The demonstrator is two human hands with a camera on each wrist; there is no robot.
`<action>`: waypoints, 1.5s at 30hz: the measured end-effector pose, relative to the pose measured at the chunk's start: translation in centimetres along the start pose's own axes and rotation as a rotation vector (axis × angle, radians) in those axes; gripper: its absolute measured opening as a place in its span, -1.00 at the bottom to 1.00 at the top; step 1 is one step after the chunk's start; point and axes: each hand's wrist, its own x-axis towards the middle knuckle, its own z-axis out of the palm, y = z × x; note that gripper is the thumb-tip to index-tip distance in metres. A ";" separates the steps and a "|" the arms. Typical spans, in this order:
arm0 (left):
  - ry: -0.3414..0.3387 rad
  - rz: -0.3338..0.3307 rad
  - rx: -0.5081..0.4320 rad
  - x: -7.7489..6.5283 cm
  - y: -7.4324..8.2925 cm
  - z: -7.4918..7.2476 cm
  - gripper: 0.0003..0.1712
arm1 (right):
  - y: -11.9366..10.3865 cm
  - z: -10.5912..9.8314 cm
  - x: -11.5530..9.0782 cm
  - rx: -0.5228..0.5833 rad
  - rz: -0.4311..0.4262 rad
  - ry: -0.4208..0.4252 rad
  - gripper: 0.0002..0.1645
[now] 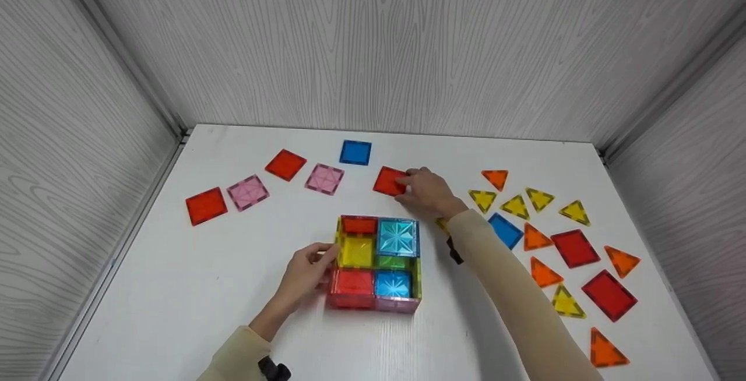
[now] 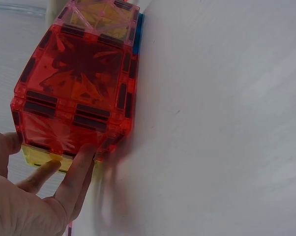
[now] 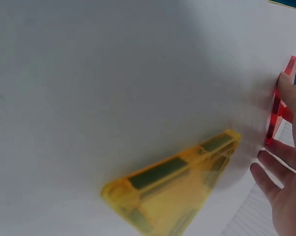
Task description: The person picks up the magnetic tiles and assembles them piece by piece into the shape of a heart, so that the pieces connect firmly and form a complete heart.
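Near the table's middle stands a block built of see-through magnetic tiles [image 1: 356, 282], in red, yellow, blue, green and pink. Some cells on its top are open, showing the inside. My left hand [image 1: 304, 270] rests against its left side; in the left wrist view the fingers of that hand [image 2: 44, 196] lie fairly straight along the red and yellow tiles. Behind the block, my right hand [image 1: 428, 190] pinches a red square tile [image 1: 387, 181] by its edges. From the right wrist, thumb and fingers bracket this red tile [image 3: 275, 115], which looks flat on or close to the table.
Left and behind lie red squares [image 1: 206, 206], pink squares [image 1: 324, 179] and a blue square [image 1: 355, 152]. Across the right side are several yellow triangles [image 1: 515, 207], orange triangles [image 1: 545, 272], red squares [image 1: 575, 248] and a blue square [image 1: 505, 230]. Wood-grain walls [image 1: 349, 49] enclose the table.
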 end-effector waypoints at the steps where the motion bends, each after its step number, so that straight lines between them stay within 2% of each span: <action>1: 0.002 -0.002 0.001 0.0 0.0 0.0 -0.45 | 0.1 -0.1 -0.2 0.007 -0.010 0.004 -0.31; 6: 0.009 -0.015 0.011 0.2 0.0 0.1 -0.45 | 1.1 -0.8 -1.6 0.004 -0.091 0.033 -0.34; 12: 0.014 -0.014 0.013 0.3 0.0 0.0 -0.47 | 1.3 -3.0 -4.4 0.110 -0.182 0.146 -0.41; 15: 0.016 -0.011 0.012 0.2 -0.1 -0.1 -0.47 | 0.0 -3.7 -5.9 0.131 -0.273 0.205 -0.45; 18: 0.016 -0.006 0.007 0.3 -0.4 -0.2 -0.45 | -2.0 -4.0 -7.3 0.103 -0.389 0.240 -0.47; 20: 0.015 -0.005 0.001 0.3 -0.4 -0.3 -0.44 | -3.4 -3.9 -8.1 0.071 -0.466 0.239 -0.46; 24: 0.018 0.002 -0.001 0.2 -0.4 -0.4 -0.46 | -6.0 -3.1 -9.2 0.020 -0.545 0.184 -0.42; 28: 0.015 0.027 0.000 0.1 -0.4 -0.4 -0.48 | -7.6 -2.1 -9.9 -0.014 -0.557 0.127 -0.38; 32: 0.008 0.051 0.002 0.0 -0.4 -0.3 -0.53 | -8.0 -1.4 -10.4 -0.027 -0.542 0.105 -0.40; 41: 0.010 0.000 0.011 -0.1 -0.3 0.0 -0.51 | -7.8 -0.6 -11.0 -0.071 -0.527 0.099 -0.40; 45: 0.017 0.005 0.009 -0.2 -0.3 0.0 -0.49 | -7.5 -0.5 -11.5 -0.078 -0.521 0.110 -0.39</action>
